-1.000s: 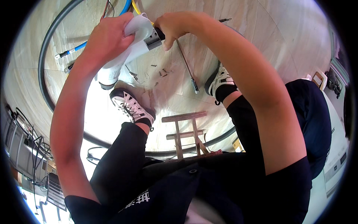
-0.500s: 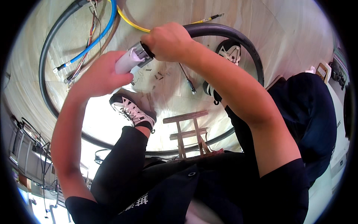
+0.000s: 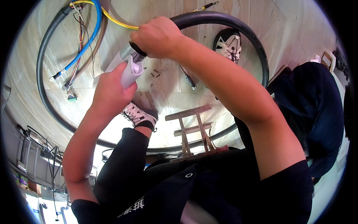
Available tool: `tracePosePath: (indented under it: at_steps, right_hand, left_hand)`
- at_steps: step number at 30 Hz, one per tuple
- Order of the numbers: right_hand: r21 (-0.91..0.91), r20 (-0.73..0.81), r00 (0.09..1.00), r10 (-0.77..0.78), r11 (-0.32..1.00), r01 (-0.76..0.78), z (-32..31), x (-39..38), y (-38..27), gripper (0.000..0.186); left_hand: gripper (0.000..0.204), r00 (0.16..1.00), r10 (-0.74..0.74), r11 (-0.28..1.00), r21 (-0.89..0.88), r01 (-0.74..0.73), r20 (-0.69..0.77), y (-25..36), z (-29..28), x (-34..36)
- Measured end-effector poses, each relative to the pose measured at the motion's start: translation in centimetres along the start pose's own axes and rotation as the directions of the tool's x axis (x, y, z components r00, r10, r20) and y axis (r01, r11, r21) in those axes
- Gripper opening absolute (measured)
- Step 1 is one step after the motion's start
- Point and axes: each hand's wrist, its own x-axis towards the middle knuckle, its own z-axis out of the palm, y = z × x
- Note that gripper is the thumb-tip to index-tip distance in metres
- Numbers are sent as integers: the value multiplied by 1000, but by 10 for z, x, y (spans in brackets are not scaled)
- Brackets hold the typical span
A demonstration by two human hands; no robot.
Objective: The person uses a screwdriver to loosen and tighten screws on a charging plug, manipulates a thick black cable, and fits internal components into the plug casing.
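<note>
My left hand [image 3: 112, 84] is closed around a white plastic shell [image 3: 131, 74] with a curved, open end. Behind it lies another white plastic section [image 3: 114, 62], against a silver metal cylinder [image 3: 138, 56]; I cannot tell whether the two white parts are joined. My right hand [image 3: 158, 37] grips the thick black cable [image 3: 216, 18] just beyond the cylinder, where a dark ring shows. Its fingers wrap over the cable and hide part of it. Several small screw-like pieces [image 3: 156, 72] lie on the floor below the hands.
Blue [image 3: 88, 46] and yellow cables [image 3: 119, 23], thin wires [image 3: 80, 41] and a green connector [image 3: 72, 99] lie at the left. The black cable loops around my feet. A wooden stool frame [image 3: 192, 130] stands below me. A person in dark clothes [image 3: 324, 97] is close at right.
The white shell in my left hand has turned and shifted right and down, baring more of the metal cylinder. My right hand has moved slightly left and up in the picture, still gripping the cable.
</note>
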Motion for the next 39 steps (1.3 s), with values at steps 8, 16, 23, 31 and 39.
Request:
tracePosePath:
  at_steps: [8,16,23,31,39]
  right_hand:
    - [-1,52,998,23,1000,-23,0,6,1,12]
    - [-118,-363,932,-13,992,-33,6,-7,1,37]
    - [418,-375,750,545,821,-388,35,-86,-30,39]
    - [89,150,646,748,641,-763,138,-184,-40,34]
    - [454,237,687,687,546,-704,122,-200,-46,17]
  left_hand:
    - [36,998,33,994,105,-26,-63,-10,13,5]
    - [31,995,-38,999,2,38,93,-4,-23,21]
    - [30,995,-33,999,12,32,96,-4,-32,26]
    - [32,993,-47,999,-18,49,112,-2,-29,25]
    - [31,996,-27,999,20,25,89,-18,-30,33]
